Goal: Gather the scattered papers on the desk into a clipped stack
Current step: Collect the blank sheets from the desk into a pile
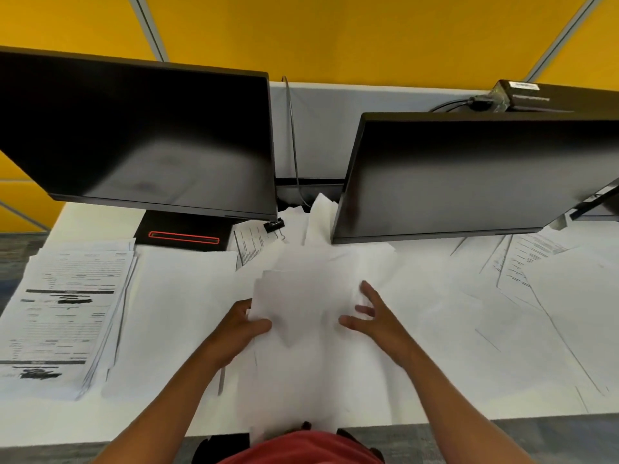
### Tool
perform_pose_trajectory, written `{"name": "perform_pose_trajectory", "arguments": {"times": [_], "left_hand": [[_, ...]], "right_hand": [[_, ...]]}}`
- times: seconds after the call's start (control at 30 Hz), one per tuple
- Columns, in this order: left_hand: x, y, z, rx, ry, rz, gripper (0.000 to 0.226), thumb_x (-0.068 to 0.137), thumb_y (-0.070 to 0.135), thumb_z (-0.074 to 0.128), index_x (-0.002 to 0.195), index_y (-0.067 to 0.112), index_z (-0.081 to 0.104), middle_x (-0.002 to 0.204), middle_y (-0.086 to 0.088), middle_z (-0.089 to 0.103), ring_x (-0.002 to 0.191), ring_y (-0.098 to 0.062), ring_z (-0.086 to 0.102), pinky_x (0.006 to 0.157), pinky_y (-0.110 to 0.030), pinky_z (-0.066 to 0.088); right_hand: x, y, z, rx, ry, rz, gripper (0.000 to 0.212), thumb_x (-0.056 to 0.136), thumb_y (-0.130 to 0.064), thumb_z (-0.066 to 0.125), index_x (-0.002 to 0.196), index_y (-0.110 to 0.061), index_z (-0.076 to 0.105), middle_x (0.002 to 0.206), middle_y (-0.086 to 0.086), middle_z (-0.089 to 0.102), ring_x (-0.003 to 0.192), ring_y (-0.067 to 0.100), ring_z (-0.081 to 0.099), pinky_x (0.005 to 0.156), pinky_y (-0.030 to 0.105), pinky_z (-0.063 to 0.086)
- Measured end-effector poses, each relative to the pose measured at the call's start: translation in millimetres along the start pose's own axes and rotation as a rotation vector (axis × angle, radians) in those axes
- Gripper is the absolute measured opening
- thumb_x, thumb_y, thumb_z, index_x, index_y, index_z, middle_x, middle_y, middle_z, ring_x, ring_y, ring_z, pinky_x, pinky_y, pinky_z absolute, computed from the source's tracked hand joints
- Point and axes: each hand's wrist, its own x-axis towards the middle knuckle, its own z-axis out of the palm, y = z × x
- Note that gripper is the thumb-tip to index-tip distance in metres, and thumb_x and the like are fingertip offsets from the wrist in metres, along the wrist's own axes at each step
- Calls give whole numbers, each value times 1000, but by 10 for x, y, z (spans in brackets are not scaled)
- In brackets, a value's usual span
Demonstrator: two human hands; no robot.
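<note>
White papers lie scattered over the white desk (pixel 83 426). A loose bundle of blank sheets (pixel 301 303) sits in the middle, lifted a little at its left edge. My left hand (pixel 243 324) grips that left edge, thumb on top and fingers under. My right hand (pixel 371 316) hovers at the bundle's right side with fingers spread and holds nothing. A stack of printed pages (pixel 63 316) lies at the left. More printed sheets (pixel 536 262) are spread at the right. A black binder clip (pixel 274 226) lies by the left monitor's corner.
Two dark monitors stand at the back, the left monitor (pixel 144 135) and the right monitor (pixel 469 175). A black stand base with a red outline (pixel 184 232) sits under the left one. A cable (pixel 293 139) hangs between them. The desk's front edge is just below my arms.
</note>
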Motion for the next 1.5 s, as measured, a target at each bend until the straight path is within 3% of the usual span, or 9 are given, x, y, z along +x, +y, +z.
{"name": "perform_pose_trajectory", "arguments": {"times": [0.1,0.27,0.33,0.47,0.73,0.87,1.03,1.2,1.5], "left_hand": [[-69,123,-63,5,-89,-14,38,71,23,74,99,35,51,105,4,67,95,-13,65,83,-29,53],[-30,197,-379,-206,-1,22,59,50,19,75,107,21,59,102,-12,70,89,-26,68,75,-36,55],[30,39,-566,-301,16,-12,75,41,21,77,114,6,63,103,-25,69,83,-34,70,77,-41,56],[34,-325,-667,-398,-17,-144,72,40,14,77,110,1,68,103,-29,68,80,-38,70,80,-44,55],[-52,-589,-721,-490,9,-203,59,35,8,77,94,2,73,88,-24,70,70,-35,70,65,-38,59],[-56,-677,-768,-550,61,-228,31,48,0,73,78,7,75,78,-18,69,64,-29,69,59,-33,58],[-64,-875,-782,-548,164,-267,45,55,13,80,99,9,70,89,-15,69,76,-29,66,74,-37,51],[0,-1031,-787,-532,284,-253,30,91,14,67,122,12,66,114,-17,72,103,-35,68,91,-47,54],[117,-872,-559,-274,283,-231,39,74,25,87,108,11,73,100,-2,78,97,-21,73,93,-39,54]], "right_hand": [[-39,-8,-273,16,-172,-54,97,73,-39,89,149,-48,28,149,-23,42,136,5,46,111,33,43],[48,-104,-404,45,249,-4,100,67,-61,85,151,-38,36,144,-14,47,129,15,52,105,37,44],[114,-94,-410,330,189,110,108,54,-70,85,146,-30,45,140,-4,58,122,21,61,102,41,49],[209,-112,-141,515,-29,236,69,70,-47,88,125,-20,56,93,-1,70,90,19,70,85,37,57],[292,-198,191,428,31,225,14,85,-27,79,95,-19,72,88,-9,74,91,16,65,86,29,50],[352,-232,186,579,15,213,34,93,-19,71,125,-8,67,121,9,73,113,27,69,99,39,52],[320,-129,-100,581,142,168,31,99,-14,62,128,-6,63,122,12,72,114,29,68,102,44,51],[162,-67,-623,457,295,203,36,93,-23,68,126,-8,66,113,15,75,98,33,73,90,46,56],[-508,-923,-693,24,-203,110,31,91,-21,69,121,-14,69,115,13,75,102,35,72,89,41,57]]}}
